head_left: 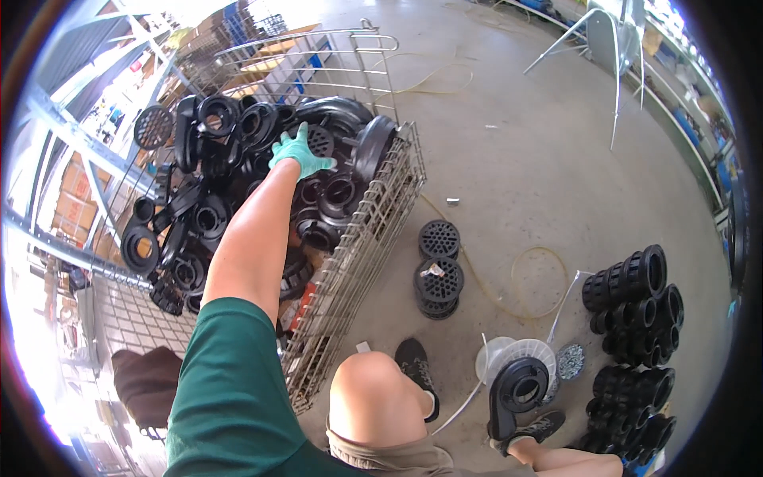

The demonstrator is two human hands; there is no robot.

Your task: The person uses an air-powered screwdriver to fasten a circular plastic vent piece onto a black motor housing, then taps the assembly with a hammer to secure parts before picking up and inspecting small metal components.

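Observation:
My left hand (pixel 296 154), in a green glove, reaches out over a wire cage (pixel 350 266) heaped with black plastic parts. Its fingers are spread apart over the heap, next to a round black grate (pixel 319 141); whether they touch it I cannot tell. Around the hand lie black snail-shaped housings (pixel 373 149) and ring-shaped parts (pixel 339 196). My right hand is out of sight.
Perforated black discs (pixel 439 280) are stacked on the floor right of the cage. Near my feet a black housing (pixel 520 389) rests on a white reel, beside a container of small metal pieces (pixel 571 362). Black ribbed parts (pixel 628 286) stand piled at right. A thin hose (pixel 515 312) loops across the floor.

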